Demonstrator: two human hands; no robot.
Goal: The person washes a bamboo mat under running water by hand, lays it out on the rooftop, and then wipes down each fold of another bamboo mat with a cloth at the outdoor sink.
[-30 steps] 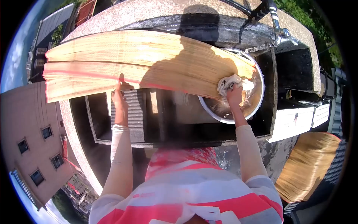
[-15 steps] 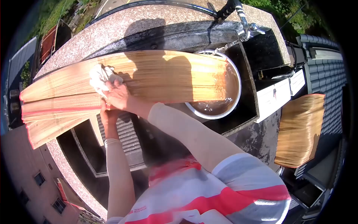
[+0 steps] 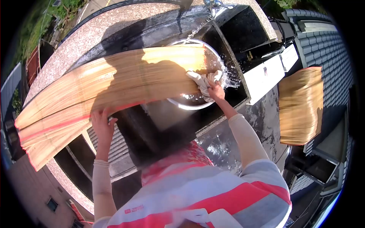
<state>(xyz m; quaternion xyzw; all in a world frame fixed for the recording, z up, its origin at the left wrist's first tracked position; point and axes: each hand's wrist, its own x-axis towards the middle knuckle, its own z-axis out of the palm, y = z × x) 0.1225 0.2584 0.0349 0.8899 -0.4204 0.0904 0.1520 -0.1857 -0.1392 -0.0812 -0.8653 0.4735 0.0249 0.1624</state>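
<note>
A long straw-coloured woven mat (image 3: 125, 76) with pinkish-red edging lies across the sink, its right end over a round basin (image 3: 190, 107) of water. My right hand (image 3: 216, 92) grips a wet white cloth (image 3: 205, 81) at the basin's right side, beside the mat's end. At the mat's near edge is my left hand (image 3: 102, 123), its thumb apart and its fingertips against the red edging. Water runs from a metal tap (image 3: 213, 3) into the basin.
The stone sink rim (image 3: 89, 34) curves behind the mat. A ribbed washboard surface (image 3: 119, 150) sits below my left hand. Another straw mat (image 3: 300, 106) hangs at the right by grey roof tiles (image 3: 327, 53). A white box (image 3: 266, 78) stands beyond the sink's right wall.
My right hand has moved the cloth from the mat's left part, beside my left hand, rightward to the basin. Water splashes at the basin's right rim. The view has shifted.
</note>
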